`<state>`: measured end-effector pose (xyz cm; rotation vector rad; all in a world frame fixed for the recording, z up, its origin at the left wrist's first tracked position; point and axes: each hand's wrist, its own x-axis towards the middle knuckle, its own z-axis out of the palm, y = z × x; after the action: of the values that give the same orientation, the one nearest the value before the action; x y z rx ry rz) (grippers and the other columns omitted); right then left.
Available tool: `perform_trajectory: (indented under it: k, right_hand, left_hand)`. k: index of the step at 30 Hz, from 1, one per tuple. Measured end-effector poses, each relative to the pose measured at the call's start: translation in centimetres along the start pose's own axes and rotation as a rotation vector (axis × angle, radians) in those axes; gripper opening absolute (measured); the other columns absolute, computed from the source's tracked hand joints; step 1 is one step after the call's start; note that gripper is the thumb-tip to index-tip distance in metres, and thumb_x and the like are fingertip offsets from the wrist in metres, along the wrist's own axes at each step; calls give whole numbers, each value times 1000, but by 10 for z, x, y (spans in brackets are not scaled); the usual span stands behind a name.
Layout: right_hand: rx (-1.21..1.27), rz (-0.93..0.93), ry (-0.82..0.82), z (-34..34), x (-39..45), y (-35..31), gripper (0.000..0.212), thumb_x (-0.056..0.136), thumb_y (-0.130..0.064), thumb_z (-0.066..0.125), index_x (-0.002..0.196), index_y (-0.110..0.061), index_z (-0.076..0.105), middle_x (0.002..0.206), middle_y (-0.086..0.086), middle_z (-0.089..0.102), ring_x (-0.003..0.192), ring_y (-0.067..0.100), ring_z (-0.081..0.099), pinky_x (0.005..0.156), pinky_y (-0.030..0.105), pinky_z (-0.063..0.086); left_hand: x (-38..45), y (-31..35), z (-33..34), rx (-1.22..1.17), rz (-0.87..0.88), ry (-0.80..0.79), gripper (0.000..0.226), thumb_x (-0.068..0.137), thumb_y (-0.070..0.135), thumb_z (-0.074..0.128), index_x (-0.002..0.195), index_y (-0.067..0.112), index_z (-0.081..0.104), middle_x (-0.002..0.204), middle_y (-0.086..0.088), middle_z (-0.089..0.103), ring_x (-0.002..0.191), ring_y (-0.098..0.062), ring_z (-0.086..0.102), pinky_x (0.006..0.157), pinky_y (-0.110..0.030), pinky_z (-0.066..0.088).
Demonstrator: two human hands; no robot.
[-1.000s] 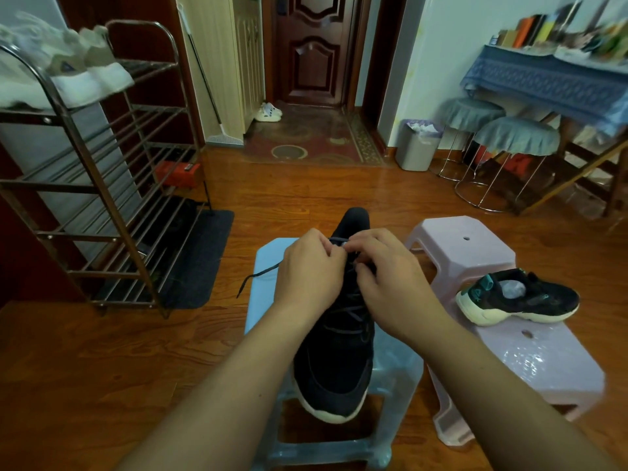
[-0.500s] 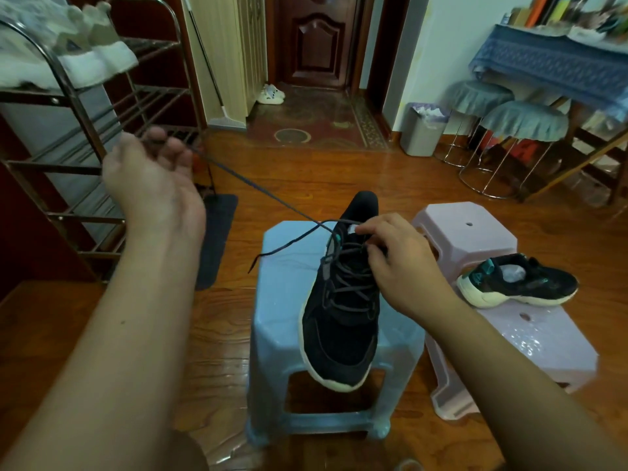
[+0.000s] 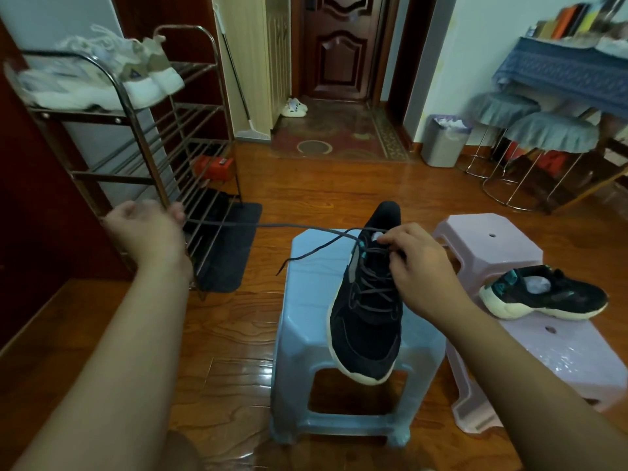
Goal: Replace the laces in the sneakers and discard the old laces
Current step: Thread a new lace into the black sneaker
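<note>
Single head cam, wide-angle, looks fwd and down, close over blue stool (image 3: 306,300); room beyond.
</note>
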<state>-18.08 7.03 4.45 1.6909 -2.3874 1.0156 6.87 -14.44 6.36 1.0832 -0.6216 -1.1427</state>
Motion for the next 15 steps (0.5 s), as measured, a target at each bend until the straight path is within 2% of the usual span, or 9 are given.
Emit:
perform_trajectory:
  k: [2,3,4,6,8,9,11,13,15]
  right_hand:
    - [73,36,95,-1,0,-3,30,95,2,53,113,-15,70,113,-6,58,103,2,52,87,3,36]
    - [112,89,175,-3,2,-4,29,95,1,53,111,-16,71,111,-6,60,103,4,54,88,6,38]
    - [140,168,255,-5,5,-2,27,96,-2,53,110,-17,71,111,-5,61,102,6,56,88,12,40]
    - [163,388,335,-9,11,5,23,99,-13,52,111,-22,70,111,-4,65,99,11,60,88,28,48]
    - [272,570,237,-9,16,15,20,102,-27,50,111,-27,68,104,-6,69,94,14,64,90,43,56]
    - [376,616,147,-7,16,16,21,103,-33,50,109,-28,69,100,-8,70,94,15,66,90,47,58]
    - [449,585,28,-1,13,18,25,102,-39,52,103,-28,74,95,-13,72,94,10,68,88,46,59]
    - [422,509,11,1,12,20,20,101,-38,56,95,-32,74,94,-19,71,95,6,68,88,44,60]
    - [470,491,-6,1,13,22,16,100,-36,60,89,-37,71,91,-21,69,94,4,67,89,44,60]
  left_hand:
    - [-15,-11,4,540,28,-137,61,103,15,56,156,30,29,156,-9,34,124,-16,53,99,-33,50]
    - [-30,-18,9,728,102,-251,59,103,17,57,156,28,33,157,-8,33,123,-14,48,96,-31,47]
    - [-49,-26,17,834,174,-410,47,104,18,56,149,24,46,151,-7,43,118,-13,50,90,-30,46]
    - [-85,-40,31,846,155,-739,22,104,25,55,118,18,71,122,-11,68,99,-16,61,81,-31,49]
    - [-115,-57,41,802,-25,-955,28,104,34,54,93,16,72,102,-15,74,84,-25,66,83,-43,58]
    - [-129,-65,46,776,-77,-993,29,104,36,53,89,18,70,96,-12,74,83,-26,67,87,-47,58]
    - [-150,-78,51,754,-33,-1006,26,104,34,51,95,23,73,92,5,74,86,-15,68,86,-38,57]
    - [-160,-86,51,725,28,-921,24,105,31,53,103,22,76,87,12,72,86,-9,67,79,-30,53]
    - [-161,-87,51,617,-48,-825,20,103,30,58,104,21,75,80,10,69,75,-8,65,71,-27,50]
